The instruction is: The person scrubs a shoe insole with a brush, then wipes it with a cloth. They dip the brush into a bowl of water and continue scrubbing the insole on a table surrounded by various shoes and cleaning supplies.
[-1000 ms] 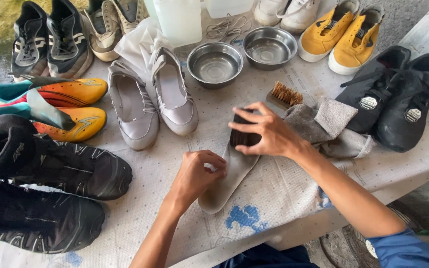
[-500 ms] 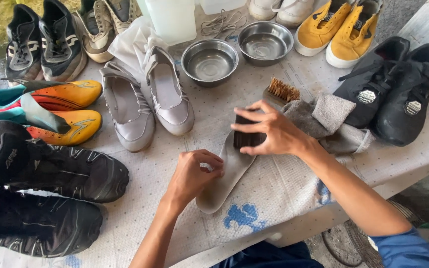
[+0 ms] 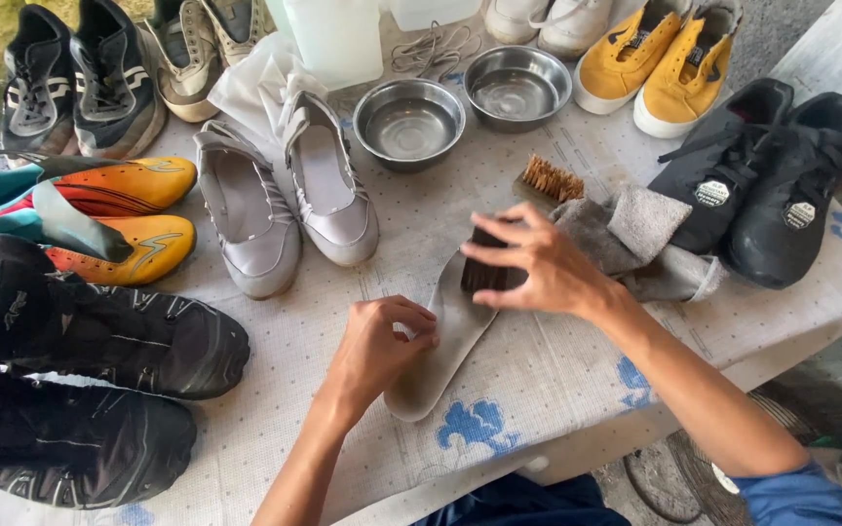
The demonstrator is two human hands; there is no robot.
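A grey shoe insole (image 3: 440, 365) lies flat on the cloth-covered table (image 3: 557, 380), near the front edge. My left hand (image 3: 377, 346) presses down on its near half, fingers curled. My right hand (image 3: 538, 268) grips a dark brush (image 3: 484, 271) and holds it bristles-down on the far end of the insole. A pair of silver-grey flat shoes (image 3: 285, 200) stands just beyond the insole to the left.
Two steel bowls (image 3: 409, 122) (image 3: 518, 88) sit at the back, with a wooden brush (image 3: 548, 180) and grey rag (image 3: 635, 239) beside my right hand. Black shoes (image 3: 762, 185), yellow shoes (image 3: 660, 63), orange boots (image 3: 119, 209) and black boots (image 3: 80, 331) ring the table.
My right hand with the brush has stayed on the far end of the insole, shifting only slightly. My left hand keeps its hold on the near half.
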